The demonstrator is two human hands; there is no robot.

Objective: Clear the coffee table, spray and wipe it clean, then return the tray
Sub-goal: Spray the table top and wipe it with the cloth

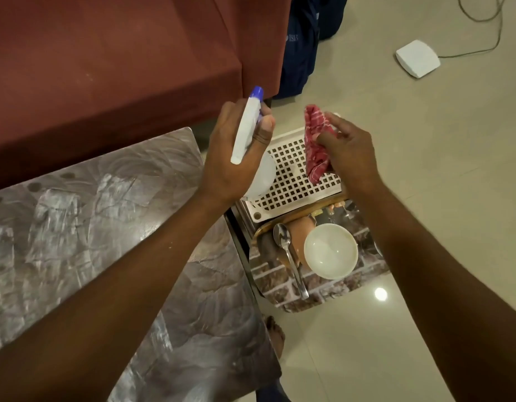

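Note:
My left hand (233,158) grips a white spray bottle (246,129) with a blue nozzle, held above the right end of the grey marbled coffee table (91,227). My right hand (349,152) pinches a red patterned cloth (316,146) that hangs over a white perforated tray (291,184). Below that lies a picture-printed tray (323,288) on the floor, holding a white bowl (330,250) and a metal spoon (288,253).
A maroon sofa (120,59) runs along the table's far side. A dark blue bag (303,44) leans by the sofa's end. A white box (417,58) with a cable lies on the tiled floor at the upper right. My bare foot (275,335) shows by the table's edge.

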